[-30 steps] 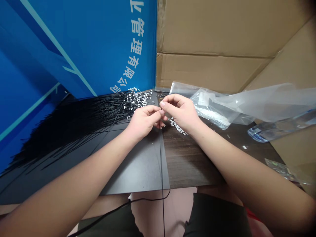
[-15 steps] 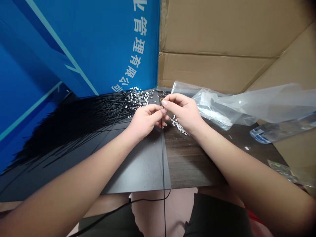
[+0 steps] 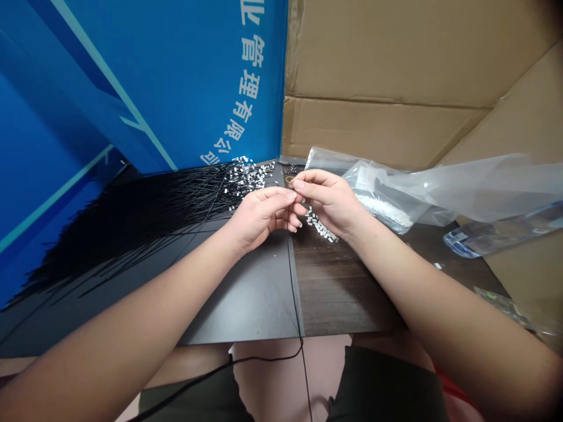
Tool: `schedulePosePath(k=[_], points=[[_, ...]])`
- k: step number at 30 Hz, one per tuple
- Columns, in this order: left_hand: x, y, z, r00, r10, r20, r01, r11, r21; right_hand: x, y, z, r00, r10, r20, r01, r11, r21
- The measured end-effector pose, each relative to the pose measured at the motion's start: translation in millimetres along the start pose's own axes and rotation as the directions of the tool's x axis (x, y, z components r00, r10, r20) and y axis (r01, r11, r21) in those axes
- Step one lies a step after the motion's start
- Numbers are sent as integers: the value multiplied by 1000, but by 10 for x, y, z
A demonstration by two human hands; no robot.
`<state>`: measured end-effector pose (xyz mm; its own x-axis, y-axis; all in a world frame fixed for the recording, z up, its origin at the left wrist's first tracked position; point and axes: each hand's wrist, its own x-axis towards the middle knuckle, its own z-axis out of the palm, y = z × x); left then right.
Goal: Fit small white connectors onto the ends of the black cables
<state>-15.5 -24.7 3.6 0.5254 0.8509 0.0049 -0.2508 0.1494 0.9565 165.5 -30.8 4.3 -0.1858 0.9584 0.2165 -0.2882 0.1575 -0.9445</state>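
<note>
A thin black cord (image 3: 291,275) hangs from my fingertips, crosses the table edge and drops toward my lap. My left hand (image 3: 270,215) pinches it near its upper end between thumb and forefinger, the other fingers loosely curled below. Close against it, my right hand (image 3: 323,196) has thumb and forefinger pressed together at the cord's tip; whatever small piece is between them is hidden. Just below my right hand lies a small pile of white pieces (image 3: 324,230). Left of my hands rests a big bundle of black cords (image 3: 145,211), many with white tips (image 3: 250,176).
A clear plastic bag (image 3: 378,199) holding white pieces lies behind my right hand, with more clear packaging (image 3: 501,228) to its right. A blue panel (image 3: 176,76) and cardboard (image 3: 387,53) wall the table's back. A black cable (image 3: 193,381) runs across my lap.
The cord's lower part has swung slightly right and now bends at the table edge. My left hand's lower fingers have spread a little; both hands stay together in nearly the same place.
</note>
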Motion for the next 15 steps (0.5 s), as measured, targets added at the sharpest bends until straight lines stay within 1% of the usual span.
schedulePosePath(k=[5, 7, 10, 15], points=[[13, -2, -13, 998, 34, -57, -34, 999, 5, 38, 29, -49, 991, 35, -129, -36, 999, -11], [17, 0, -22, 996, 51, -73, -51, 999, 7, 45, 34, -56, 986, 30, -164, -36, 999, -32], [11, -2, -24, 994, 62, -89, -60, 998, 29, 36, 27, -40, 985, 0, -173, -12, 998, -69], [-15, -1, 7, 992, 41, -119, -30, 995, 93, 6, -9, 19, 981, -50, -185, 24, 990, -138]])
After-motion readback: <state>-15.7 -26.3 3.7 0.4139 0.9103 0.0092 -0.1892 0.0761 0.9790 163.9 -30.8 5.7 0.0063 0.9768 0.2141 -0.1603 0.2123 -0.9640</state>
